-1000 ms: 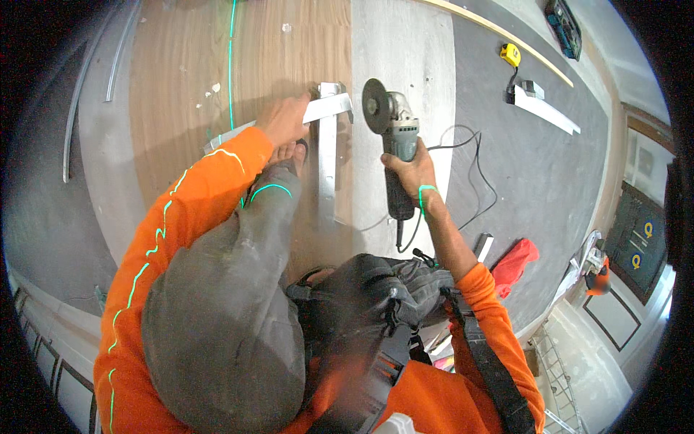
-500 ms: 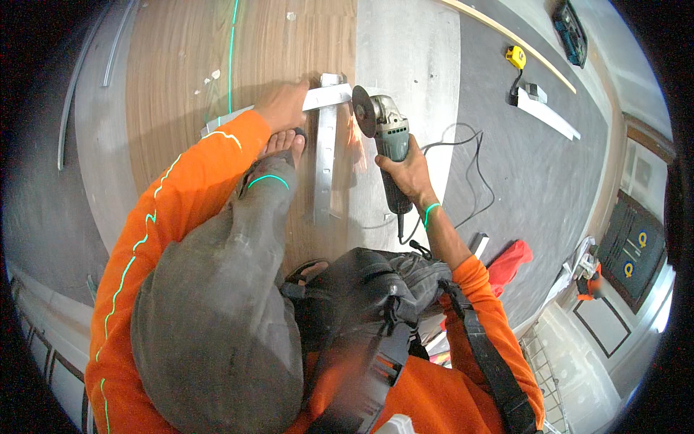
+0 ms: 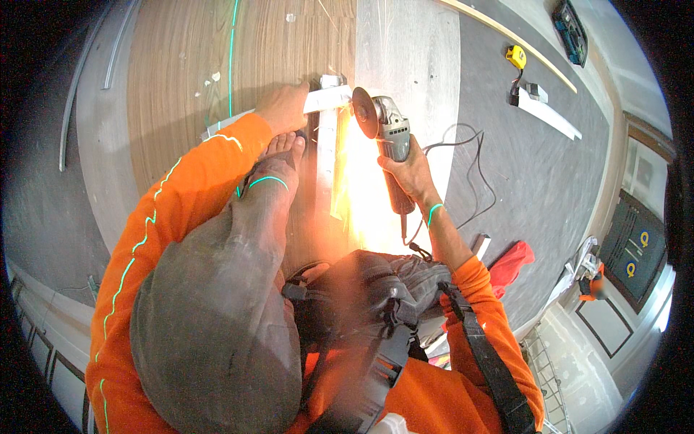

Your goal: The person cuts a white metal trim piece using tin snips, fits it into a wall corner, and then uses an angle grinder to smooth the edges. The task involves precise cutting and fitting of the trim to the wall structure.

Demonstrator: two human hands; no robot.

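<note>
My right hand [image 3: 409,173] is wrapped round the body of a grey-green angle grinder [image 3: 394,137]. Its upright disc [image 3: 365,113] meets the right end of a pale metal profile [image 3: 327,100], and bright sparks [image 3: 365,195] pour from there back toward me. My left hand [image 3: 284,108] presses that profile down, fingers closed over it just left of the cut. Under the profile, crossing it, lies another metal channel [image 3: 327,148]. My bare foot [image 3: 284,145] rests right behind the left hand.
The grinder's black cord [image 3: 477,181] loops over the dark floor on the right. Beyond it lie a yellow tape measure [image 3: 515,56], a white offcut [image 3: 546,116] and a long wooden strip [image 3: 517,43]. A red cloth [image 3: 512,267] is beside my right forearm. A green laser line [image 3: 232,58] crosses the boards.
The spark stream has grown from a small faint spray to a wide bright glare. The grinder has shifted very slightly; my left hand and foot stay in place.
</note>
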